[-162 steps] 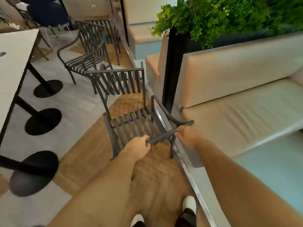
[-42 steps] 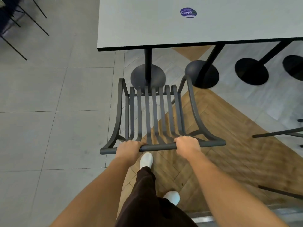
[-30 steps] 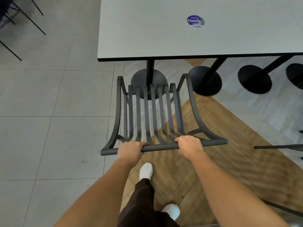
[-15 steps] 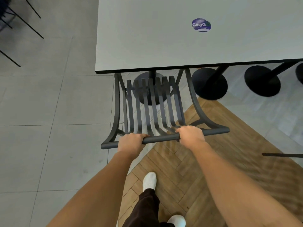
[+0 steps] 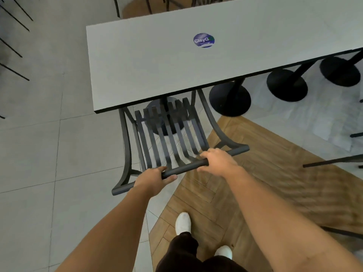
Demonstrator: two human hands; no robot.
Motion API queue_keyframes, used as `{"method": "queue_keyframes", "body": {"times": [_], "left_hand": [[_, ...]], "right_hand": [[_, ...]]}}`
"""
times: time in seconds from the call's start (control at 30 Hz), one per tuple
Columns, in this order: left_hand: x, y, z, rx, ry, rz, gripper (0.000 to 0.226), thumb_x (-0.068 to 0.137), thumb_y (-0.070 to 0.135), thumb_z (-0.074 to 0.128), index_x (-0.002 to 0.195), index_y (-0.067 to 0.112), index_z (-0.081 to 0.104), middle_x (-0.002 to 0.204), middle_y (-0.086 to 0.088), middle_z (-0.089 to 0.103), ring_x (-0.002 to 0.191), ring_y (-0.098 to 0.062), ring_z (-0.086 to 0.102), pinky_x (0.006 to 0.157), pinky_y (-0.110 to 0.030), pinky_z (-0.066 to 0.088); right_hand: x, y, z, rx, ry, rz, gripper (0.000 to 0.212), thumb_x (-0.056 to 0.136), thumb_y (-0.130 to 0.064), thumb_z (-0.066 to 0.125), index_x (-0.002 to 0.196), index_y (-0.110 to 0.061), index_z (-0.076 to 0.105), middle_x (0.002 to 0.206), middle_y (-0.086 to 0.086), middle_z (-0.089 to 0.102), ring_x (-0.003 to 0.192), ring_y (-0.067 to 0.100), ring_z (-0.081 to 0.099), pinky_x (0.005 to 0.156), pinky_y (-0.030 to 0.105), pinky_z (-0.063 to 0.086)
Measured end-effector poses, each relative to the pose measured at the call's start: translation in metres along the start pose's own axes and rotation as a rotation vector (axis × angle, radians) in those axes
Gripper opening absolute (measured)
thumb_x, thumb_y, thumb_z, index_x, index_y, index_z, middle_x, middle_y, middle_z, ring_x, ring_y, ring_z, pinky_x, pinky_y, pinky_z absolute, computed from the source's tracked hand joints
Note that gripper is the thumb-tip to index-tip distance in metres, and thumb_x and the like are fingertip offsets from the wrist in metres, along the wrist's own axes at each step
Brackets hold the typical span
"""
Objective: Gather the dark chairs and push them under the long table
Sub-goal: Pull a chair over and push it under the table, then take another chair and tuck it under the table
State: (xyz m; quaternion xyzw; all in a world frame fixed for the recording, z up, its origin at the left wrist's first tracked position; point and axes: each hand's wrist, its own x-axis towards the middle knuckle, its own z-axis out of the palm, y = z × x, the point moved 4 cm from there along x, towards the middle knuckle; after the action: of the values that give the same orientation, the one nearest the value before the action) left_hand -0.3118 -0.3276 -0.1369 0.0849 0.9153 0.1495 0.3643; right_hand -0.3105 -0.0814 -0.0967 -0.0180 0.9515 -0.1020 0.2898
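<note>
A dark slatted metal chair stands in front of me with its seat half hidden beneath the long white table. My left hand grips the chair's top back rail near its left end. My right hand grips the same rail further right. The rail slants up to the right. The chair's front legs are hidden under the tabletop.
Black round pedestal bases of the table line up to the right. A round blue sticker lies on the tabletop. Thin dark bars of another chair reach in at the right edge. Black wire legs show at the upper left.
With both hands on the rail, the chair has slid forward, so more of its seat lies under the table. My view has turned, tilting the table edge.
</note>
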Motion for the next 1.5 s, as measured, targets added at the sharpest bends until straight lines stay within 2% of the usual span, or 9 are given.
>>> {"method": "queue_keyframes", "body": {"times": [0.1, 0.27, 0.4, 0.47, 0.57, 0.73, 0.9, 1.17, 1.5], "left_hand": [[0.002, 0.039, -0.011, 0.071, 0.047, 0.034, 0.083, 0.087, 0.086, 0.032, 0.145, 0.030, 0.049, 0.117, 0.001, 0.067, 0.093, -0.017, 0.067, 0.083, -0.039, 0.057], [0.007, 0.134, -0.021, 0.115, 0.103, 0.158, 0.055, 0.099, 0.066, 0.038, 0.132, 0.027, 0.058, 0.113, -0.003, 0.066, 0.096, -0.023, 0.062, 0.080, -0.040, 0.056], [0.008, 0.234, -0.015, 0.186, 0.130, 0.330, 0.044, 0.103, 0.053, 0.042, 0.135, 0.027, 0.058, 0.123, -0.005, 0.061, 0.109, -0.026, 0.059, 0.086, -0.040, 0.053], [0.008, 0.290, -0.003, 0.240, 0.120, 0.431, 0.042, 0.104, 0.049, 0.040, 0.140, 0.032, 0.055, 0.130, -0.004, 0.060, 0.112, -0.027, 0.059, 0.090, -0.042, 0.054], [0.007, 0.373, 0.023, 0.337, 0.078, 0.509, 0.044, 0.104, 0.045, 0.041, 0.138, 0.023, 0.058, 0.129, -0.006, 0.063, 0.109, -0.030, 0.061, 0.091, -0.044, 0.054], [0.005, 0.498, 0.085, 0.444, -0.062, 0.624, 0.047, 0.104, 0.044, 0.043, 0.141, 0.020, 0.057, 0.129, -0.005, 0.066, 0.112, -0.028, 0.062, 0.090, -0.039, 0.053], [0.006, 0.610, 0.150, 0.531, -0.150, 0.713, 0.047, 0.102, 0.043, 0.043, 0.140, 0.019, 0.058, 0.130, -0.005, 0.065, 0.115, -0.029, 0.061, 0.092, -0.036, 0.051], [-0.001, 0.737, 0.229, 0.606, -0.284, 0.816, 0.049, 0.104, 0.047, 0.044, 0.140, 0.017, 0.059, 0.136, -0.002, 0.063, 0.125, -0.027, 0.057, 0.101, -0.032, 0.045], [0.049, 0.905, 0.290, 0.677, -0.346, 1.031, 0.047, 0.095, 0.052, 0.041, 0.123, 0.026, 0.069, 0.120, 0.003, 0.071, 0.106, -0.018, 0.066, 0.089, -0.037, 0.054]], "right_hand": [[-0.022, 0.033, -0.011, 0.184, 0.087, 0.100, 0.059, 0.100, -0.060, 0.049, 0.142, -0.019, 0.056, 0.139, 0.003, 0.055, 0.130, 0.024, 0.048, 0.104, 0.041, 0.044], [-0.070, 0.114, -0.012, 0.520, 0.367, 0.355, 0.052, 0.105, -0.055, 0.040, 0.131, -0.018, 0.065, 0.131, 0.004, 0.060, 0.127, 0.027, 0.051, 0.100, 0.040, 0.044], [-0.126, 0.192, 0.005, 0.569, 0.334, 0.502, 0.050, 0.105, -0.053, 0.041, 0.130, -0.019, 0.066, 0.137, 0.004, 0.061, 0.136, 0.026, 0.047, 0.105, 0.042, 0.043], [-0.157, 0.234, 0.010, 0.573, 0.334, 0.556, 0.046, 0.106, -0.049, 0.044, 0.126, -0.016, 0.069, 0.131, 0.005, 0.066, 0.128, 0.027, 0.054, 0.103, 0.039, 0.045], [-0.203, 0.297, 0.018, 0.615, 0.297, 0.644, 0.042, 0.106, -0.044, 0.047, 0.119, -0.013, 0.072, 0.120, 0.008, 0.071, 0.114, 0.029, 0.061, 0.095, 0.037, 0.049], [-0.281, 0.403, 0.039, 0.678, 0.290, 0.795, 0.038, 0.104, -0.050, 0.047, 0.100, -0.019, 0.068, 0.106, 0.005, 0.070, 0.101, 0.028, 0.064, 0.086, 0.037, 0.052], [-0.354, 0.489, 0.064, 0.716, 0.265, 0.921, 0.043, 0.105, -0.050, 0.044, 0.118, -0.019, 0.069, 0.119, 0.006, 0.068, 0.110, 0.028, 0.062, 0.093, 0.039, 0.051], [-0.436, 0.591, 0.088, 0.807, 0.328, 1.088, 0.038, 0.104, -0.046, 0.047, 0.119, -0.019, 0.068, 0.113, 0.005, 0.069, 0.104, 0.025, 0.064, 0.094, 0.043, 0.054], [-0.465, 0.719, 0.084, 0.809, 0.295, 1.175, 0.036, 0.106, -0.043, 0.044, 0.125, -0.022, 0.068, 0.126, 0.007, 0.063, 0.115, 0.027, 0.059, 0.098, 0.042, 0.050]]}}
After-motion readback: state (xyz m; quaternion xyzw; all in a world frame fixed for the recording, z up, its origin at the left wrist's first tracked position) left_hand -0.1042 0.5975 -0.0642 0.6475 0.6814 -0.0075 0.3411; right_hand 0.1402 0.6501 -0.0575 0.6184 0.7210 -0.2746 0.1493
